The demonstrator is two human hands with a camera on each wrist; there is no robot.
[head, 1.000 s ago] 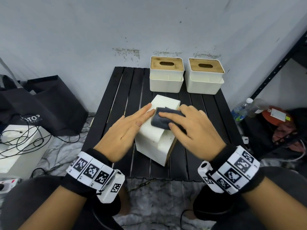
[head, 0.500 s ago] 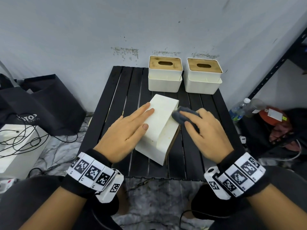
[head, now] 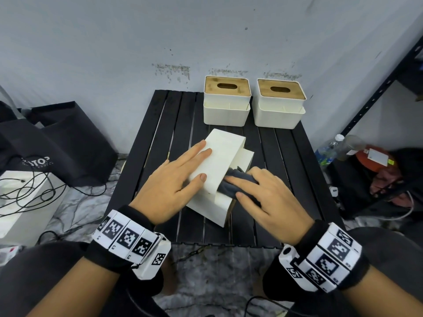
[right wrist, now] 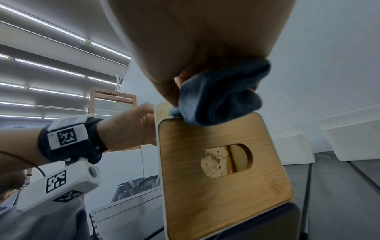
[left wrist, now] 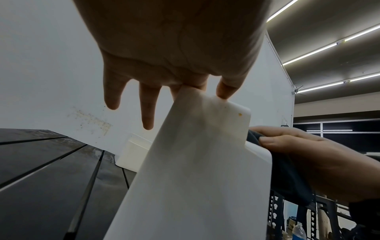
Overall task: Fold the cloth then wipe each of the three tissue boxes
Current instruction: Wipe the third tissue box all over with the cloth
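A white tissue box [head: 219, 154] lies tipped on its side in the middle of the black slatted table [head: 174, 124]. Its wooden lid [right wrist: 216, 162] faces right, toward me. My left hand [head: 178, 181] rests flat on the box's upturned white face, fingers straight, steadying it. My right hand [head: 263, 197] grips a bunched grey cloth [head: 231, 186] and presses it against the stepped right side of the box near the lid's rim. In the right wrist view the cloth [right wrist: 220, 97] sits on the lid's top edge. Two more tissue boxes [head: 226, 104] [head: 279, 106] stand upright at the table's back.
A black bag [head: 57, 143] and a white box with cables [head: 20, 202] lie on the floor to the left. On the right a black metal shelf [head: 377, 94] stands beside bottles [head: 329, 149] and clutter. The grey wall is right behind the back boxes.
My right hand slid the cloth from the box's upturned face over its right edge, then back toward me along the stepped side. The left hand stayed flat on the box.
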